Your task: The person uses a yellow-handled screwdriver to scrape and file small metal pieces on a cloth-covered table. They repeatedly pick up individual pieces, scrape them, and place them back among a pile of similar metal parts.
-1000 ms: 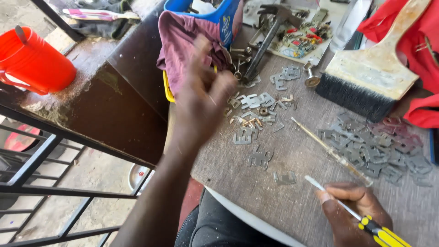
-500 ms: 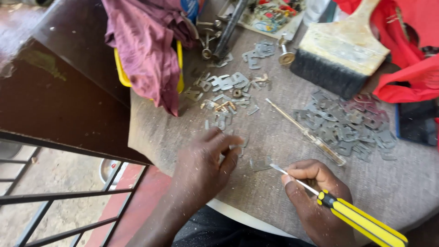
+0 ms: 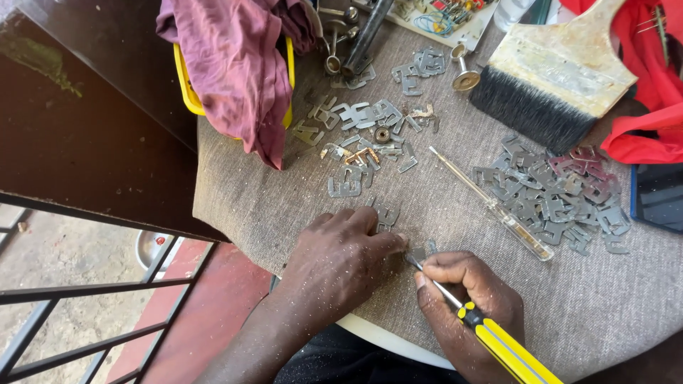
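My left hand [image 3: 341,259] rests knuckles-up on the grey cloth-covered table [image 3: 270,192], its fingertips pressed on a small flat metal clip [image 3: 420,251]. My right hand [image 3: 466,299] grips a yellow-and-black screwdriver [image 3: 498,341], and the shaft tip touches that same clip beside my left fingers. More clips [image 3: 388,212] lie just beyond my left hand. A second screwdriver with a clear handle [image 3: 498,210] lies loose on the cloth to the right.
Several metal clips lie in a pile [image 3: 555,192] at right and another scatter [image 3: 363,131] at centre. A wide paintbrush [image 3: 562,71], red cloth [image 3: 651,92], a maroon rag [image 3: 235,64] over a yellow tub [image 3: 185,89], and metal railings [image 3: 78,291] at lower left.
My left hand came down from mid-air to the cloth and now pins a clip. The right hand brought the screwdriver tip up to it. The view shifted closer to the table.
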